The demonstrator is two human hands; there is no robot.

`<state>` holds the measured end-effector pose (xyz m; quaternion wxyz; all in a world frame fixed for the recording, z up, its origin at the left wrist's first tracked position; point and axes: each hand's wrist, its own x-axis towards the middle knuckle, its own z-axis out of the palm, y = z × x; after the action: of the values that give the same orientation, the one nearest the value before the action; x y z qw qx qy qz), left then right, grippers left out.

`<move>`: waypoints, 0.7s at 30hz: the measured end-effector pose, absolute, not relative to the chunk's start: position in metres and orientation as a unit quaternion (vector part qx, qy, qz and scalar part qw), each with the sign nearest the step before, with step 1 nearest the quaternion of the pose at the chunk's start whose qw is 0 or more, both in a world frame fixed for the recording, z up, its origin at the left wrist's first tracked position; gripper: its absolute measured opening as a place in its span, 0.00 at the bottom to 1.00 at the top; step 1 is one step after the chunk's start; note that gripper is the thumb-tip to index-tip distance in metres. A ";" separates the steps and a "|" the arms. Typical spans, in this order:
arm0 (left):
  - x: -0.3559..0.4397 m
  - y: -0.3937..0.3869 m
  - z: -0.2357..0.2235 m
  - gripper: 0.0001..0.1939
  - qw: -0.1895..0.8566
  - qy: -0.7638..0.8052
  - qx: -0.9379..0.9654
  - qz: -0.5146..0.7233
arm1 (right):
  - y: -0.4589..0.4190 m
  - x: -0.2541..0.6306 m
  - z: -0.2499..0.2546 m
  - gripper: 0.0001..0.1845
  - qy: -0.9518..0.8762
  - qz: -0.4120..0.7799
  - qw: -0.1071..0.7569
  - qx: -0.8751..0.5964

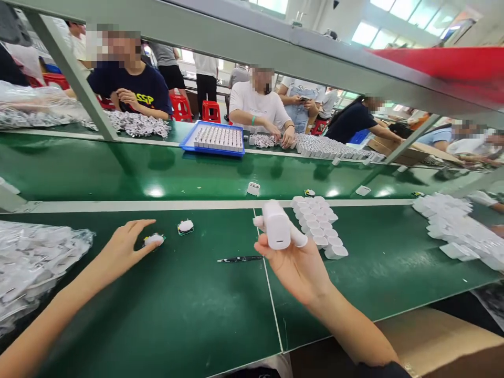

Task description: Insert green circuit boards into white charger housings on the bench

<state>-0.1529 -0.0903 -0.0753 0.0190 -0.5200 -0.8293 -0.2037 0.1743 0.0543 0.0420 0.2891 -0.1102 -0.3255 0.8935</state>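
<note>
Holding a white plastic housing (277, 229) above the green desk (205, 310) with the right hand (301, 270) and poising the left hand (123, 245), fingers (135, 226) parted, around a white-topped circuit board (154, 240) lying there, perhaps risking a skid if pinched off-centre.

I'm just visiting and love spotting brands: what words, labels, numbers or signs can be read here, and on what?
"CCGP", as best it reads: yellow letters on the navy T-shirt; the third may be S, and the start is unclear.
Too blurred to read: lettering on the white shirt under overalls; small pale marks on the black tweezers.
No readable text: the case in the right hand.
</note>
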 end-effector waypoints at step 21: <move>-0.122 -0.104 -0.073 0.14 0.094 -0.731 -0.570 -0.362 | 0.140 -0.022 -0.012 0.19 -0.856 0.364 0.207 -0.305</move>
<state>-0.1218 -0.1042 -0.0725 0.0940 -0.5703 -0.7313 -0.3622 -0.0222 0.1398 -0.0123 0.2067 -0.3045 -0.8556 0.3640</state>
